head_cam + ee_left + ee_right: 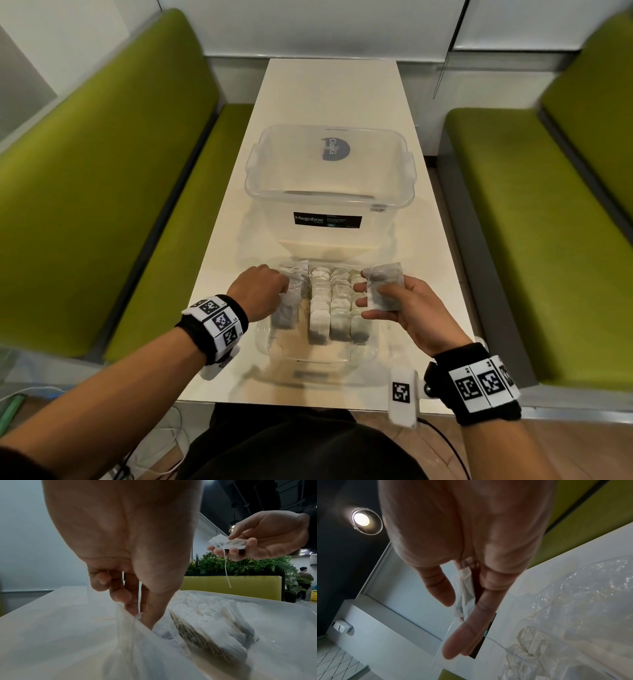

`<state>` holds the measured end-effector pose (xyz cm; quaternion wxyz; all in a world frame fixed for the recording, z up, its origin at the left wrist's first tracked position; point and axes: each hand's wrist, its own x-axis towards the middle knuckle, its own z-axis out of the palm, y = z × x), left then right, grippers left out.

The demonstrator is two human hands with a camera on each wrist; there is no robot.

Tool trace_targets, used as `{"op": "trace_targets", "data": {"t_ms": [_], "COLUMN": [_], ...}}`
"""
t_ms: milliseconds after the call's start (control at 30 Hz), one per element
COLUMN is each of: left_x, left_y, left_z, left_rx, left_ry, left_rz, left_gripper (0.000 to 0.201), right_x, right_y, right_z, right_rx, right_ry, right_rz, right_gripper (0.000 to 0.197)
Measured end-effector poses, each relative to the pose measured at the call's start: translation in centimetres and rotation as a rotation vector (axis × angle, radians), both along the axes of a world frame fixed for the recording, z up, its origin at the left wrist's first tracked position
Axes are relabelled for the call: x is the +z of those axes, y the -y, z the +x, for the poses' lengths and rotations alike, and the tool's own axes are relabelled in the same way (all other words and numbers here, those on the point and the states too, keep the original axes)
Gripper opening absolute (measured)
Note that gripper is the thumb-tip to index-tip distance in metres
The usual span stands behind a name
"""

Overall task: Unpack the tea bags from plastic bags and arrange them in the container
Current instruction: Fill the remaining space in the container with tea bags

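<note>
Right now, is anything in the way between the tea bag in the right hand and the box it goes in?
Nothing visible blocks it. The right hand holds the tea bag just above the open container's right edge. The left hand is at the far left row, clear of that side.

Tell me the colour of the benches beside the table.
Green: both benches are upholstered in olive green. The head view shows it best.

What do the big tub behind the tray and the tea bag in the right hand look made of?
Large clear tub with the Megabox label: likely rigid glossy plastic, since the table shows through its walls. White square tea bag: thin matte filter paper, seemingly, with dark contents showing through.
</note>
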<state>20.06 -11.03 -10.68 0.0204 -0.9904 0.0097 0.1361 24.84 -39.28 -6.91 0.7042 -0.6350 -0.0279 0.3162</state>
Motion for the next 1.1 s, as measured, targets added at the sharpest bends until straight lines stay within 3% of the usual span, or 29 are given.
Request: {"op": "trace_targets", "data": {"t_ms": [433,600,700,800,900,1100], "left_x": [2.3,5.7,7.9,8.9,9.2,10.1], "left_y": [0.1,2.2,4.2,5.5,6.0,5.6], "left_z": [-0.9,-1.5,-1.6,-1.4,-1.0,-1.3], "left_rx": [0.126,0.144,0.080,0.018,-0.001,0.045], "left_ry": [0.170,0.229,0.213,0.192,0.155,0.164], "left_rz": [-0.144,-0.557,-0.730,-0.759,-0.763,-0.779], "left_gripper": [0.025,0.023,0.032,0.038,0.025,0.012], "right_x": [0.0,0.1,0.1,0.3,0.4,0.1], "right_y": [-0.1,-0.6,-1.2,-1.8,-2.2,-1.9], "right_z": [-0.4,-0.7,-0.9,-1.1,-1.3,-1.2], "right_rx": [0.050,0.078,0.141,0.238,0.305,0.261], "right_ry": [-0.001,0.007,0.042,0.112,0.162,0.195], "right_rz": [-0.027,-0.030,-0.068,-0.088,-0.094,-0.118], "right_gripper": [0.029,0.030,0.030,0.030,0.031,0.024]}}
